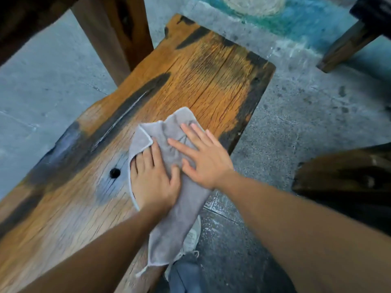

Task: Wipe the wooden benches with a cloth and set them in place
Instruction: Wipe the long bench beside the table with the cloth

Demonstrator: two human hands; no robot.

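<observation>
A long wooden bench (pixel 203 72), orange-brown with dark streaks and a small black hole, runs from lower left to upper right. A grey cloth (pixel 179 212) lies on it near its right edge, one end hanging over the side. My left hand (pixel 154 180) lies on the cloth with its fingertips tucked under a folded flap. My right hand (pixel 201 157) presses flat on the cloth with fingers spread and straight.
A thick wooden table leg (pixel 112 37) stands just left of the bench's far half. Another dark bench (pixel 347 182) sits at the right, and a wooden leg (pixel 347 47) at top right. The floor (pixel 296 127) is grey concrete. My shoe shows below the cloth.
</observation>
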